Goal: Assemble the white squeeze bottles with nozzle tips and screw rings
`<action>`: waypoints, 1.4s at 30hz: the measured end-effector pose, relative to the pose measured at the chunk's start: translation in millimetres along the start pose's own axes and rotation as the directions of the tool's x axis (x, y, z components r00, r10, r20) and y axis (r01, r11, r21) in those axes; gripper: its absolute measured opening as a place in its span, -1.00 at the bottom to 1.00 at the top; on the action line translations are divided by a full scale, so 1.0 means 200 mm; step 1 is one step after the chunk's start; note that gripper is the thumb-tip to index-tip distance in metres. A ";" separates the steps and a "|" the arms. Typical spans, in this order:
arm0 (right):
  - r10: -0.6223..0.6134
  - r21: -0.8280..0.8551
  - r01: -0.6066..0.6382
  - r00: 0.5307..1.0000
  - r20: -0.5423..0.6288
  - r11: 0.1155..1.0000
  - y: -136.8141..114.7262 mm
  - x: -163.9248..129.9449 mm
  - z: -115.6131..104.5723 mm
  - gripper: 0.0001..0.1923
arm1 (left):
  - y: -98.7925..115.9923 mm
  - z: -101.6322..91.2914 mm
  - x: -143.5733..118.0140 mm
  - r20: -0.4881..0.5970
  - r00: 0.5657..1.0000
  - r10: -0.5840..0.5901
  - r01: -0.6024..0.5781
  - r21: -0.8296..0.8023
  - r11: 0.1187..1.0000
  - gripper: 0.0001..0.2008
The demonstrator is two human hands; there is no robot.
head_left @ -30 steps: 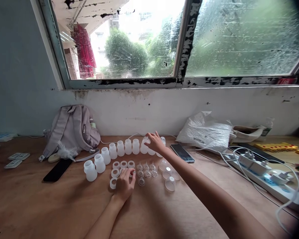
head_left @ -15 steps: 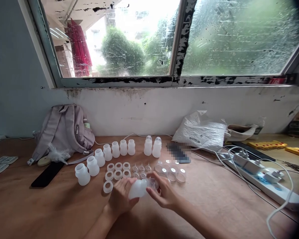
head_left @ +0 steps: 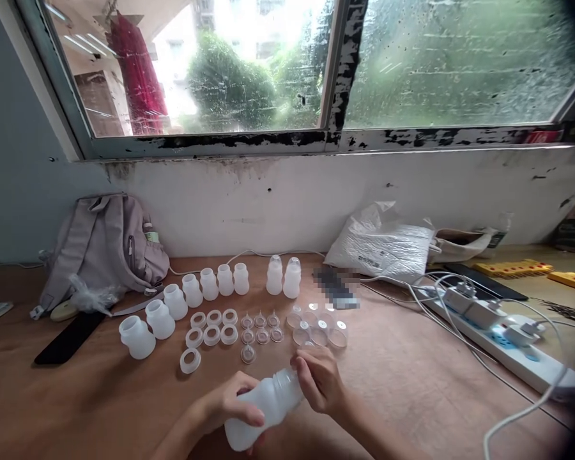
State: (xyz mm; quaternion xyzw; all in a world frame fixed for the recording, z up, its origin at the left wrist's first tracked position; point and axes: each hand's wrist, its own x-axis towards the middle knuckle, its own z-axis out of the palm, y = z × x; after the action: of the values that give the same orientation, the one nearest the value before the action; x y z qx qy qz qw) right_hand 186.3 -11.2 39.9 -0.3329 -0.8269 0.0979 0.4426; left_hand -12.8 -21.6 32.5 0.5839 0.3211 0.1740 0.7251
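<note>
A frosted white baby bottle (head_left: 263,414) lies tilted above the front of the table, its top pointing up to the right. My left hand (head_left: 232,404) is wrapped round its body, thumb across the side. At the neck end, my right hand (head_left: 320,382) has its fingers closed over the bottle's top, hiding most of it. Beyond my hands are several white collar rings (head_left: 211,335), several clear nipples (head_left: 262,335) and several clear dome caps (head_left: 321,337). A curved row of open bottle bodies (head_left: 175,302) stands farther left. Two capped bottles (head_left: 292,278) stand upright at the back.
A mauve backpack (head_left: 110,239) leans on the wall at left, a black phone-like slab (head_left: 69,338) before it. A silver plastic bag (head_left: 381,246) sits back right. A white power strip (head_left: 517,351) with loose cables runs along the right. A pixelated dark object (head_left: 335,287) lies near the bag.
The bottle has come nearer to me and its top now tilts upward. My right hand has closed over the top end. The view has shifted slightly, uncovering another nipple.
</note>
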 end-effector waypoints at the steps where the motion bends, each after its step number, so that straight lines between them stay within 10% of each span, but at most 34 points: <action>1: 0.006 0.005 -0.006 1.000 -0.020 1.000 0.01 0.00 -0.01 -0.64 | -0.01 0.00 0.00 0.072 0.997 -0.033 0.041 -0.117 0.992 -0.67; 5: 0.281 0.035 -0.284 0.910 -0.304 0.958 0.09 0.04 -0.13 -0.57 | -0.07 -0.04 -0.03 0.180 0.981 -0.065 0.120 -0.314 0.942 -0.66; 7: 0.406 0.058 -0.433 0.781 -0.474 0.900 0.14 0.07 -0.23 -0.59 | -0.09 -0.07 -0.04 0.119 0.992 -0.051 0.089 -0.338 0.937 -0.62; 9: 0.442 0.028 -0.492 0.755 -0.484 0.870 0.17 0.09 -0.31 -0.66 | -0.10 -0.10 -0.04 0.020 1.000 0.003 0.004 -0.373 0.928 -0.56; 21: 0.536 -0.306 -0.525 0.843 -0.055 0.794 0.24 -0.19 -0.28 -0.71 | -0.07 -0.09 0.00 -0.274 0.949 0.153 -0.244 -0.335 0.910 -0.55; 27: 0.458 -0.331 -0.463 0.883 -0.099 0.822 0.20 -0.07 -0.24 -0.73 | -0.08 -0.08 0.01 -0.269 0.942 0.200 -0.274 -0.276 0.921 -0.62; 35: 0.473 0.343 -0.508 0.861 0.187 0.790 -0.13 0.27 0.14 -0.59 | -0.08 -0.04 0.03 -0.546 0.651 0.528 -0.310 0.444 0.841 -0.60; 39: 0.557 0.455 -0.577 0.808 0.194 0.678 -0.15 0.40 0.35 -0.73 | -0.10 -0.05 0.05 -0.669 0.520 0.532 -0.264 0.466 0.844 -0.62; 42: 0.590 0.545 -0.622 0.763 0.262 0.562 -0.13 0.47 0.42 -0.79 | -0.09 -0.07 0.05 -0.699 0.544 0.464 -0.359 0.306 0.882 -0.60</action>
State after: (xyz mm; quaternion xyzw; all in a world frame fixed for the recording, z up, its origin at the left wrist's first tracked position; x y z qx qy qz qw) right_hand 70.3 40.7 64.9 -0.4347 -0.5963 0.5094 0.4427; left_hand -17.4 -8.7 11.8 0.5605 0.4566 0.5454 0.4241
